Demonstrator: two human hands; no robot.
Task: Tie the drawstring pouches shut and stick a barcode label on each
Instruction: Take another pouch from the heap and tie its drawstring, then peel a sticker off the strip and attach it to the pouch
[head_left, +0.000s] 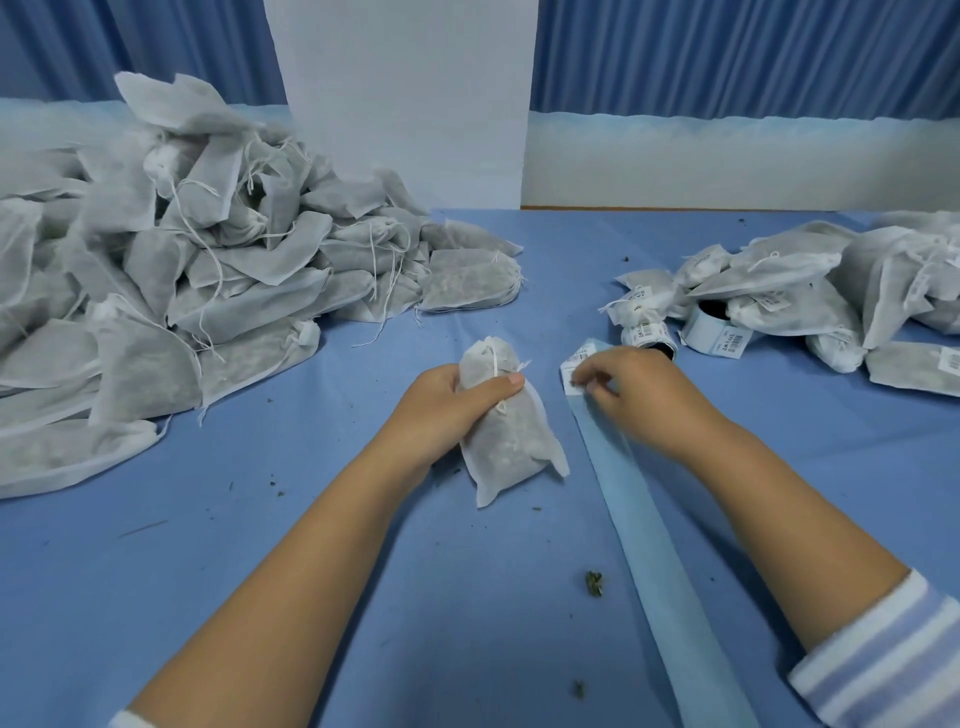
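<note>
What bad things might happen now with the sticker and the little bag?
The right hand pinches a label at the end of the backing strip; peeled carelessly, it might curl and stick to itself or the fingers.
The left hand grips the pouch only round its upper part, so the lumpy pouch might shift and the label land crooked.
Green crumbs lie on the table; a sticky side touching them may hold badly.

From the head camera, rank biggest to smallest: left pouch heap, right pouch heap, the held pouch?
1. Left heap of pouches.
2. Right heap of labelled pouches, though the frame cuts both.
3. Held pouch, though nearest.
</note>
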